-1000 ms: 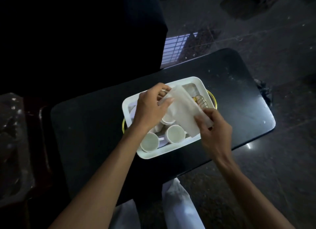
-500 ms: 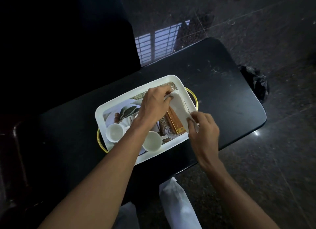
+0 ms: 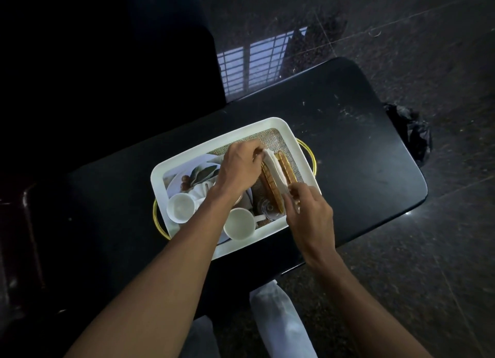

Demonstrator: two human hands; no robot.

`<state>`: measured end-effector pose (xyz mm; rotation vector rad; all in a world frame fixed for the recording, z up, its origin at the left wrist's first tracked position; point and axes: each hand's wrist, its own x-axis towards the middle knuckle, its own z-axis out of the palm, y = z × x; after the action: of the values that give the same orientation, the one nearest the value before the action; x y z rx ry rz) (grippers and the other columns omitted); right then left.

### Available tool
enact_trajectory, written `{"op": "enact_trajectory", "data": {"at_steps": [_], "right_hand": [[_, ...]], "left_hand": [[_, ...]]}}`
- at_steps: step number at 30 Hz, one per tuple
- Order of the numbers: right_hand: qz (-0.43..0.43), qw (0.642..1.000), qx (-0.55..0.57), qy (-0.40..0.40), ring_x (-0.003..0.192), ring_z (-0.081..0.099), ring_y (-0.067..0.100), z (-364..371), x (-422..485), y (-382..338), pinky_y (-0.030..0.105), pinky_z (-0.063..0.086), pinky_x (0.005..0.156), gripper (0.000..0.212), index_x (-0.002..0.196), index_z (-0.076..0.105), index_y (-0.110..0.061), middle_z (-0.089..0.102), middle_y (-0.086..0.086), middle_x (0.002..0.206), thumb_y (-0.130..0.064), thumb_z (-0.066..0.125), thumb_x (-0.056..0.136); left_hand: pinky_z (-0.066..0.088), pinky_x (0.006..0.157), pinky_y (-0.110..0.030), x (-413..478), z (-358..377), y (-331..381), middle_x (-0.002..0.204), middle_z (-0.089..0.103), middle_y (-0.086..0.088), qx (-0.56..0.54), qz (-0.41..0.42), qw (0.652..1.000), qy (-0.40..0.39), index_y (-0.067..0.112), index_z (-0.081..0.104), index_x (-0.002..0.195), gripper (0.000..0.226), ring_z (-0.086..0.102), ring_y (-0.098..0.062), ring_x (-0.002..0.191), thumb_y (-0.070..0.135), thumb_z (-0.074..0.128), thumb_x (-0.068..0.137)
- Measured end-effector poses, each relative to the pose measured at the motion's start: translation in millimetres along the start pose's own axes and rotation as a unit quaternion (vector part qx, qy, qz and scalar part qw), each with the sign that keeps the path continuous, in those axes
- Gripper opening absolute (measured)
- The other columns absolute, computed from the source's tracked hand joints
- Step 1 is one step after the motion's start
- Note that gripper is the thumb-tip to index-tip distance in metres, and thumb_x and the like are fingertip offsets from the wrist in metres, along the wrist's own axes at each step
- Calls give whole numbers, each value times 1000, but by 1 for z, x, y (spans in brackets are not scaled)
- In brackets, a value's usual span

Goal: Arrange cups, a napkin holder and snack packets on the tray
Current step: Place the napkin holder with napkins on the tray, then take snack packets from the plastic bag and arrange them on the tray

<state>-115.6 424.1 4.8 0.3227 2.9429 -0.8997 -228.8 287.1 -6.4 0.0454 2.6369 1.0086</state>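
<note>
A white tray (image 3: 300,149) with gold handles lies on a small black table (image 3: 348,149). In its right half stands a golden napkin holder (image 3: 270,186), and a folded white napkin (image 3: 276,170) sits upright between its two sides. My left hand (image 3: 238,167) pinches the napkin's far end. My right hand (image 3: 308,213) pinches its near end. Two white cups (image 3: 180,207) (image 3: 239,224) stand in the tray's near-left part, beside my left forearm. A third cup is hidden, if it is there.
A small clear glass object (image 3: 267,209) sits in the tray near the holder's front end. A dark crumpled bag (image 3: 412,135) lies on the stone floor to the table's right. A dark chair (image 3: 134,50) stands behind the table. White trouser legs (image 3: 281,328) show below.
The unfolded napkin held above the tray has been folded and lowered into the napkin holder. Both hands came down with it. The view shifted, so the tray sits further left.
</note>
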Motion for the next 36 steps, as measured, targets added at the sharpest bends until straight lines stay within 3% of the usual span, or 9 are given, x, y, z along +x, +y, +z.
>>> {"op": "enact_trajectory", "data": {"at_steps": [4,8,11,13,15,17,22,31,36], "right_hand": [[0,1000,-6,0,93,67,27,0,3,-2,44,57,74,21,110,65,-8,71,10,107,-19,66,93],[-1,1000,-14,11,99,64,28,0,5,-12,45,56,77,22,112,65,-8,70,10,107,-19,65,93],[-70,996,-14,48,99,61,28,1,6,-35,46,54,79,19,109,66,-6,70,11,104,-16,65,93],[-129,990,-42,34,115,58,30,7,6,-53,47,51,94,30,119,64,-6,68,12,119,-21,63,94],[-170,979,-108,-23,144,36,33,16,6,-74,48,35,115,51,141,50,-8,49,14,148,-36,54,98],[-181,967,-162,-84,154,6,32,28,4,-94,51,16,123,69,156,24,-15,16,12,165,-51,37,99],[-233,921,-270,-153,151,-19,32,52,1,-140,62,7,120,79,158,-8,-25,-20,9,165,-68,8,94],[-283,908,-259,-167,154,-6,29,91,-55,-259,63,14,118,89,158,14,-23,0,9,167,-76,14,87],[-308,905,-241,-169,154,0,29,116,-83,-326,62,15,119,89,156,19,-21,6,9,166,-76,13,86]], "left_hand": [[56,94,-44,-3,-3,-7,119,74,-4,-27,-26,999,7,20,71,120,26,66,-26,113,14,63,96],[51,92,-37,-18,-11,-18,124,72,-6,-15,-12,998,53,20,69,124,27,63,-28,117,19,61,98],[51,102,-42,-38,-23,-30,138,65,-9,24,33,994,100,13,64,133,34,59,-29,127,21,56,101],[46,110,-45,-53,-31,-42,148,56,-11,97,71,984,130,11,59,138,39,50,-30,139,23,52,102],[36,118,-48,-70,-42,-57,159,42,-13,176,88,971,138,13,51,147,46,35,-33,150,31,46,104],[22,124,-52,-89,-55,-74,167,26,-12,230,70,963,121,19,38,155,57,19,-34,156,47,36,105],[-1,125,-58,-140,-95,-119,171,-3,-7,273,-20,958,90,31,7,162,74,-7,-32,157,69,17,99],[-2,126,-55,-250,-206,-223,171,-5,-6,247,-184,934,178,34,4,161,72,-10,-29,158,70,12,99],[21,122,-58,-307,-268,-303,166,27,-15,193,-286,897,278,22,35,156,65,22,-37,155,56,31,102]]}}
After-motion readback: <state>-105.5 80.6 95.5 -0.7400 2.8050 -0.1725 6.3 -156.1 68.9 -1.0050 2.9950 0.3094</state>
